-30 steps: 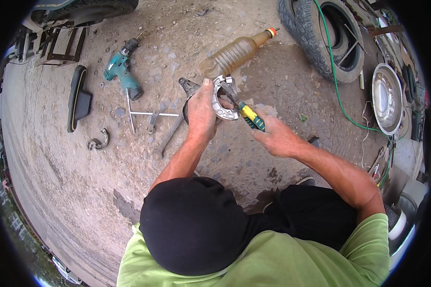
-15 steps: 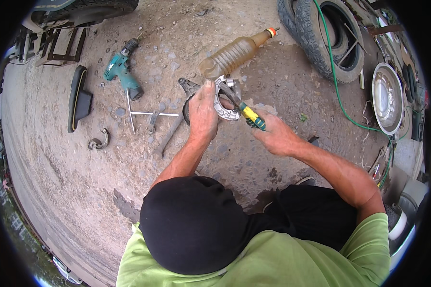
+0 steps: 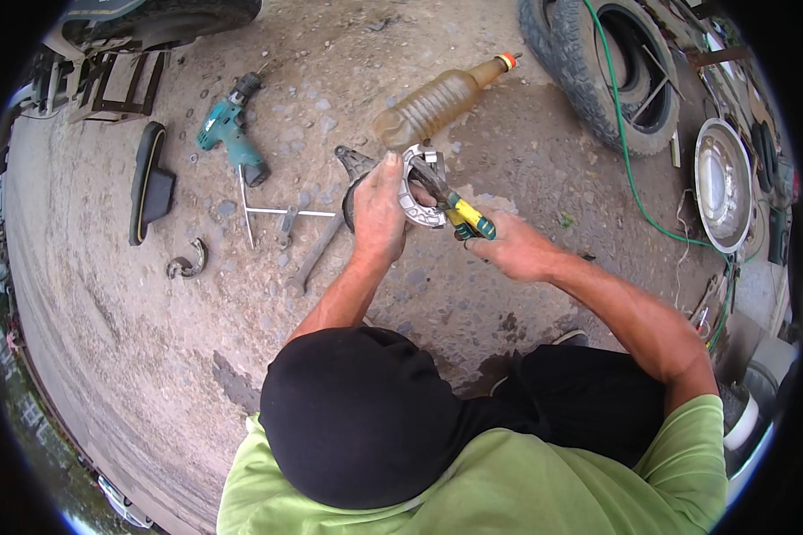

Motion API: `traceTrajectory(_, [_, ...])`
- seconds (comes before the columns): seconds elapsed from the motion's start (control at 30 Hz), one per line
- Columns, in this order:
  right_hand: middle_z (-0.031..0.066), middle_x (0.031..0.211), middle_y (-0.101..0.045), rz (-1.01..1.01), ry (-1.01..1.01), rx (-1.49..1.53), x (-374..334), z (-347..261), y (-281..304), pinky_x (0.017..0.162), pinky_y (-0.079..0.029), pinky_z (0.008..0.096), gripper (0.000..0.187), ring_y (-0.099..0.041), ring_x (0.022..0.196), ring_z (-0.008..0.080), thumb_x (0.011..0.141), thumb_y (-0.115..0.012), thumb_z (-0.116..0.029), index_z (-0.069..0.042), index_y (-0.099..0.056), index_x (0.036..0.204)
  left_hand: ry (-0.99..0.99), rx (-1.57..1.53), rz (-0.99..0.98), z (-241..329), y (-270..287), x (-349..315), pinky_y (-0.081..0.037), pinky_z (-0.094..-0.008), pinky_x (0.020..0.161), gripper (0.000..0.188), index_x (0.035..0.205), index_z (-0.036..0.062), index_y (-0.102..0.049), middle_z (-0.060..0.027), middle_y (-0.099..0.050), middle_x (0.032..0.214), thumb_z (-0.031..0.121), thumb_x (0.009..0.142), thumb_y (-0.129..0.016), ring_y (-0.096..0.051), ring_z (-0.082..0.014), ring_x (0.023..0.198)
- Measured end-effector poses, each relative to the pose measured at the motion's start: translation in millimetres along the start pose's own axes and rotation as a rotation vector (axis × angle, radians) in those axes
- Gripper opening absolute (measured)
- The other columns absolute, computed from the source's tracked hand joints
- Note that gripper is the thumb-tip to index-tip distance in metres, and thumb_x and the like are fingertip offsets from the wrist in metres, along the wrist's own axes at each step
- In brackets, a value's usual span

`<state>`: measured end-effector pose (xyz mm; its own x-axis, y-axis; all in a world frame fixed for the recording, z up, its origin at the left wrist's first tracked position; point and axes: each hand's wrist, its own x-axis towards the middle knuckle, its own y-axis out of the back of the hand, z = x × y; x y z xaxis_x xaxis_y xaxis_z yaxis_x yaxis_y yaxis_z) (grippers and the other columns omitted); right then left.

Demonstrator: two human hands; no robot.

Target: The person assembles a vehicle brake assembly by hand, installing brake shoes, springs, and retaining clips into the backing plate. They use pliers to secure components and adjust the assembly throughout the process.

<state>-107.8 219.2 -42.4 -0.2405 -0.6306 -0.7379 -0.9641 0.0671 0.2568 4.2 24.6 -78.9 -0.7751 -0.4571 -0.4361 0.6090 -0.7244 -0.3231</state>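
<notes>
My left hand [image 3: 380,209] grips a silver, curved brake shoe [image 3: 417,207], thumb pointing up along its left edge. From the other side, my right hand [image 3: 511,246] is wrapped around the yellow and green handles of a pair of pliers [image 3: 466,217]. The jaws of the pliers reach inside the brake shoe's curve; what they bite on is too small to make out. Just behind my left hand a dark metal lever-like part [image 3: 354,166] shows, partly hidden by the hand.
On the ground lie a teal cordless drill [image 3: 232,134], a T-handle wrench [image 3: 285,212], a long spanner [image 3: 314,259], a worn brake shoe [image 3: 187,259] and a black-and-yellow part [image 3: 149,187]. A brown plastic bottle [image 3: 433,105] lies ahead; tyres [image 3: 589,89], a green hose [image 3: 623,152] and a metal basin [image 3: 721,183] are at right.
The pliers' handles look slightly farther apart, and my right hand has shifted a little upward. My left hand keeps the brake shoe in nearly the same place.
</notes>
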Motion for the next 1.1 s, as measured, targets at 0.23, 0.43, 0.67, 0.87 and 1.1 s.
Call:
traceTrajectory(0.23, [0.0133, 0.126, -0.070, -0.205, 0.012, 0.287, -13, -4, 18, 0.086, -0.057, 0.0390, 0.050, -0.066, 0.105, 0.0220, 0.100, -0.064, -0.021, 0.000, -0.055, 0.143, 0.118, -0.343, -0.034, 5, 14, 7, -0.057, -0.0323, 0.053, 0.058, 0.116, -0.0049, -0.065, -0.0142, -0.070, 0.071, 0.048, 0.114, -0.042, -0.067, -0.0198, 0.056])
traceTrajectory(0.43, [0.0202, 0.140, -0.065, -0.339, 0.043, 0.622, -21, -13, 18, 0.093, -0.060, 0.0456, 0.060, -0.064, 0.124, 0.0299, 0.101, -0.063, -0.020, 0.000, -0.043, 0.154, 0.124, -0.394, -0.018, 7, 16, 4, -0.056, -0.0308, 0.053, 0.064, 0.124, -0.0065, -0.064, -0.0145, -0.069, 0.072, 0.050, 0.115, -0.036, -0.066, -0.0200, 0.057])
traceTrajectory(0.67, [0.0230, 0.143, -0.062, -0.374, 0.022, 0.803, -24, -20, 15, 0.098, -0.058, 0.0536, 0.067, -0.063, 0.127, 0.0326, 0.099, -0.065, -0.023, -0.003, -0.038, 0.157, 0.127, -0.419, -0.095, 2, 20, 5, -0.056, -0.0307, 0.053, 0.059, 0.123, -0.0005, -0.063, -0.0126, -0.068, 0.073, 0.052, 0.115, -0.036, -0.066, -0.0189, 0.058])
traceTrajectory(0.87, [0.0231, 0.140, -0.063, -0.381, 0.043, 0.816, -24, -22, 17, 0.096, -0.059, 0.0526, 0.067, -0.065, 0.125, 0.0325, 0.099, -0.067, -0.026, -0.004, -0.040, 0.156, 0.147, -0.416, -0.098, -2, 19, 6, -0.056, -0.0313, 0.055, 0.060, 0.125, 0.0027, -0.063, -0.0111, -0.068, 0.075, 0.054, 0.114, -0.035, -0.066, -0.0181, 0.060])
traceTrajectory(1.1, [0.0226, 0.140, -0.064, -0.326, 0.006, 0.781, -25, -23, 12, 0.092, -0.061, 0.0487, 0.065, -0.066, 0.123, 0.0311, 0.100, -0.065, -0.024, -0.003, -0.039, 0.156, 0.152, -0.439, -0.120, -3, 18, 6, -0.060, -0.0323, 0.056, 0.057, 0.125, 0.0032, -0.061, -0.0109, -0.069, 0.074, 0.053, 0.114, -0.036, -0.068, -0.0180, 0.060])
